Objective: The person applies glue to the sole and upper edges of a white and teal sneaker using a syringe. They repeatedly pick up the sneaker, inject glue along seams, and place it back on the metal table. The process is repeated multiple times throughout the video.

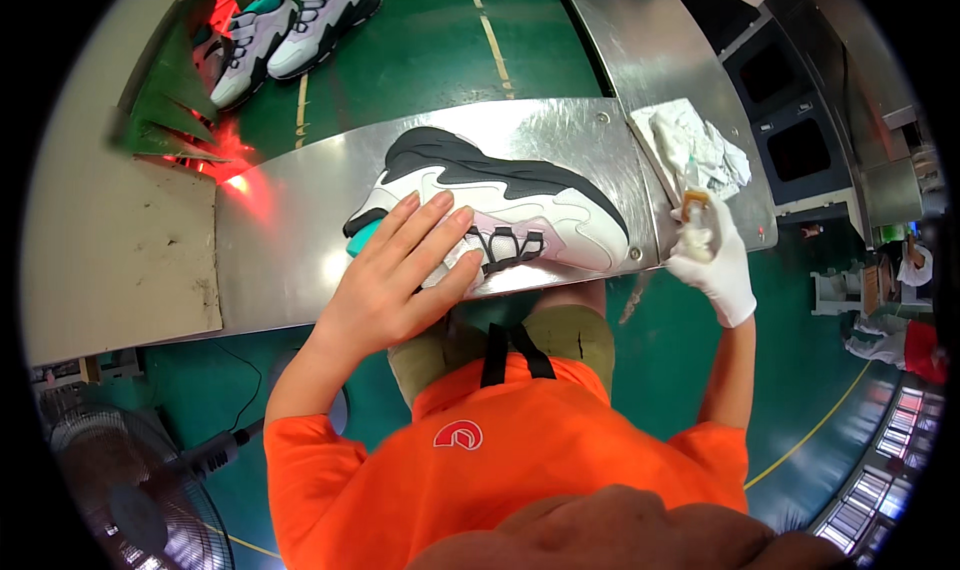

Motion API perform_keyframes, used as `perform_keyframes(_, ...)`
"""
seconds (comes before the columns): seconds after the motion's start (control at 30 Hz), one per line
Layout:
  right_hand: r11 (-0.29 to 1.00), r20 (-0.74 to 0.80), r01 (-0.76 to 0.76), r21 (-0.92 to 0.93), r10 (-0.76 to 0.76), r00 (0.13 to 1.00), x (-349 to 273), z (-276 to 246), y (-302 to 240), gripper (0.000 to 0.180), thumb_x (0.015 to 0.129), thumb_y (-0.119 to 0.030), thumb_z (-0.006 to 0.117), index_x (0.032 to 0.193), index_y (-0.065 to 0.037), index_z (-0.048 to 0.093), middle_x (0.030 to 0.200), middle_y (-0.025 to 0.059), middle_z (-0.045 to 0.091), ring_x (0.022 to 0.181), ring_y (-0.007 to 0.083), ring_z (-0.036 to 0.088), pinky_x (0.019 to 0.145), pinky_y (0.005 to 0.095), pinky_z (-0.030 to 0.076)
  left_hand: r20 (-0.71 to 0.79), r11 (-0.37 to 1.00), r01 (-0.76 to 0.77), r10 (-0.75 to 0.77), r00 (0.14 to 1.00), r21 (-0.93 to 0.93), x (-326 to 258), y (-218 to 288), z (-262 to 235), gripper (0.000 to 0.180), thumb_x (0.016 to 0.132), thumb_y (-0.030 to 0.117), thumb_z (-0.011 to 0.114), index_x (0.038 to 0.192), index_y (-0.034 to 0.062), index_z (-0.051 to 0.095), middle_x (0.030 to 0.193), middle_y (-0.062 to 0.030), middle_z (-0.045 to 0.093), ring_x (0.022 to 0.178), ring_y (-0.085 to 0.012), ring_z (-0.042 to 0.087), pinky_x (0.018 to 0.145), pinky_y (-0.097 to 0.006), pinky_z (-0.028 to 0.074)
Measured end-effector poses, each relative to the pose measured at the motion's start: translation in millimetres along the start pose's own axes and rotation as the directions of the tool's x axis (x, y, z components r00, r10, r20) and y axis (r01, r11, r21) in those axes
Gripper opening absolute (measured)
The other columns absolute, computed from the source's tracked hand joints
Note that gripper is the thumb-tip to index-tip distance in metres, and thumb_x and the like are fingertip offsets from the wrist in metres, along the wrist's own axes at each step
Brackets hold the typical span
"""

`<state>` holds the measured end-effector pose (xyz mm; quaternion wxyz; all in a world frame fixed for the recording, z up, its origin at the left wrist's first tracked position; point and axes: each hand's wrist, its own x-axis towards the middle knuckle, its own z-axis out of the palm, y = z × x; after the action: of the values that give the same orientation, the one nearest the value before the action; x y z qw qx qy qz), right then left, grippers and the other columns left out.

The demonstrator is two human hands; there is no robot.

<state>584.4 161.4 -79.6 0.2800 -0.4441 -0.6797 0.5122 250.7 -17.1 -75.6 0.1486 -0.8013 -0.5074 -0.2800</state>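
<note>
From where I steer, the white, black and pale-pink sneaker (575,225) lies on its side on the shiny steel ledge (285,260), laces close to the near edge, with steel running left from its heel to the cream panel (120,250). My bare left hand (395,275) rests flat, fingers extended, hiding part of the upper; my white-gloved right hand (718,270) is closed around a small amber-tipped object (696,201), mostly covered and hard to identify, beside the crumpled white cloth (690,145).
</note>
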Motion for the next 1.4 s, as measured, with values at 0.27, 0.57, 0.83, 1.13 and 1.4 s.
perform_keyframes(0.27, 0.825, 0.287, -0.146, 0.546, -0.020, 0.958, -15, -10, -29, 0.104, 0.060, -0.050, 0.077, 0.133, 0.013, 0.037, 0.105, 0.0256, 0.058, 0.061, 0.0252, 0.062, 0.051, 0.0310, 0.053, 0.036, 0.999, 0.051, -0.051, 0.998, -0.015, 11, 0, 2, 0.020, 0.074, 0.013, 0.078, 0.093, 0.0119, 0.070, 0.125, -0.0155, 0.063, 0.119, -0.0336, 0.060, 0.100, -0.048, 0.048)
perform_keyframes(0.57, 0.652, 0.487, -0.337, 0.680, -0.058, 0.871, -7, 0, -36, 0.125, 0.034, -0.048, 0.083, 0.131, 0.017, 0.037, 0.097, 0.0307, 0.061, 0.062, 0.0308, 0.064, 0.054, 0.0352, 0.056, 0.082, 0.999, 0.035, -0.034, 0.996, -0.012, 15, -4, 0, 0.029, 0.076, 0.015, 0.080, 0.100, 0.0117, 0.064, 0.126, -0.0167, 0.063, 0.118, -0.0354, 0.060, 0.100, -0.049, 0.048)
perform_keyframes(0.83, 0.665, 0.565, -0.355, 0.657, -0.121, 0.816, 10, -2, -34, 0.125, 0.033, -0.053, 0.084, 0.125, 0.020, 0.041, 0.098, 0.0274, 0.062, 0.061, 0.0245, 0.065, 0.052, 0.0296, 0.055, 0.091, 0.999, 0.033, -0.034, 0.995, 0.009, 18, 1, 0, 0.026, 0.080, 0.009, 0.074, 0.104, 0.0091, 0.065, 0.120, -0.0188, 0.065, 0.115, -0.0374, 0.062, 0.097, -0.050, 0.050)
perform_keyframes(1.13, 0.552, 0.520, -0.348, 0.758, -0.189, 0.833, 5, -21, -5, 0.120, 0.033, -0.040, 0.083, 0.128, 0.020, 0.040, 0.097, 0.0320, 0.061, 0.061, 0.0269, 0.064, 0.050, 0.0315, 0.055, 0.104, 0.993, 0.088, -0.096, 0.990, 0.081, 24, 21, 0, 0.027, 0.081, 0.006, 0.069, 0.107, 0.0106, 0.066, 0.117, -0.0203, 0.066, 0.110, -0.0382, 0.065, 0.093, -0.048, 0.051)
perform_keyframes(1.4, 0.358, 0.389, -0.270, 0.894, -0.317, 0.865, 0, -19, 53, 0.112, 0.044, -0.039, 0.087, 0.128, 0.017, 0.039, 0.089, 0.0373, 0.058, 0.052, 0.0325, 0.061, 0.041, 0.0389, 0.053, 0.128, 0.972, 0.177, -0.197, 0.972, 0.152, 29, 45, 1, 0.030, 0.083, 0.007, 0.069, 0.112, 0.0114, 0.063, 0.117, -0.0203, 0.066, 0.110, -0.0381, 0.064, 0.092, -0.047, 0.051)
